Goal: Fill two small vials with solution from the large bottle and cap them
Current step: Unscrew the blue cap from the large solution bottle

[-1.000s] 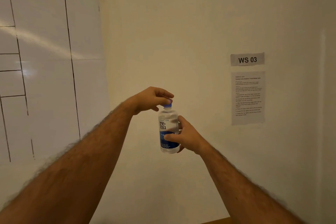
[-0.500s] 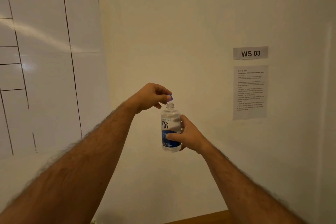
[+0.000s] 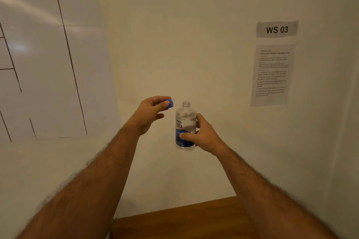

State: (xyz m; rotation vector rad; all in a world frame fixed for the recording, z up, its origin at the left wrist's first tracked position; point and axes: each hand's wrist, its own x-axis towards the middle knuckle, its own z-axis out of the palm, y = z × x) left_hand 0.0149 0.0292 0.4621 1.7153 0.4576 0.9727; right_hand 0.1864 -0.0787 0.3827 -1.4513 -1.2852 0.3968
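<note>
The large clear bottle (image 3: 184,122) with a blue and white "renu" label is held upright in mid-air in front of the wall. My right hand (image 3: 205,135) grips its lower body from the right. Its threaded neck is bare and uncapped. My left hand (image 3: 151,111) holds the small blue cap (image 3: 170,102) between thumb and fingertips, just left of the neck and apart from it. No small vials are in view.
A wooden table edge (image 3: 184,221) shows at the bottom centre. A whiteboard with ruled lines (image 3: 42,64) covers the left wall. On the right wall hang a "WS 03" sign (image 3: 276,29) and a printed instruction sheet (image 3: 272,74).
My left hand has lifted the blue cap off the bottle's neck and moved it left. The view has tilted down, bringing more of the wooden table into sight.
</note>
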